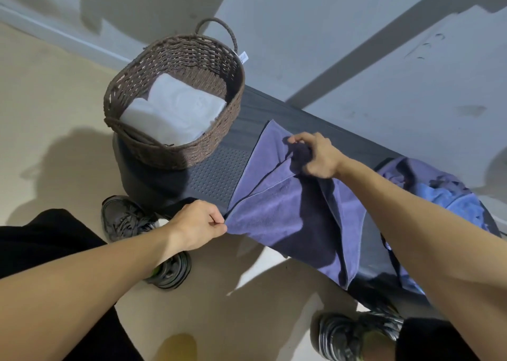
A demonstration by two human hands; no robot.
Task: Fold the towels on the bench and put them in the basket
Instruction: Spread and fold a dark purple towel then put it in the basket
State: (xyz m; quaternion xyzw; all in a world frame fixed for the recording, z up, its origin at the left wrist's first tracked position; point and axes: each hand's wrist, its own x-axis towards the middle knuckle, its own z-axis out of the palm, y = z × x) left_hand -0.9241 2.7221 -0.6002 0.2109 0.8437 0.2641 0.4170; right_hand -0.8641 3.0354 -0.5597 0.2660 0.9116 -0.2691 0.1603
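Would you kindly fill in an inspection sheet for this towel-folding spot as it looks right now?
Surface: dark bench, perforated top, against the wall.
Job's things: purple towel spread on the bench, partly folded; wicker basket at the bench's end holds folded white towels; blue and purple towel heap waits at the other end.
Clutter: nothing seen.
Grippers: left hand pinches the towel's near edge; right hand grips a far fold.
Cables: nothing seen.
Surroundings: grey wall, beige floor.
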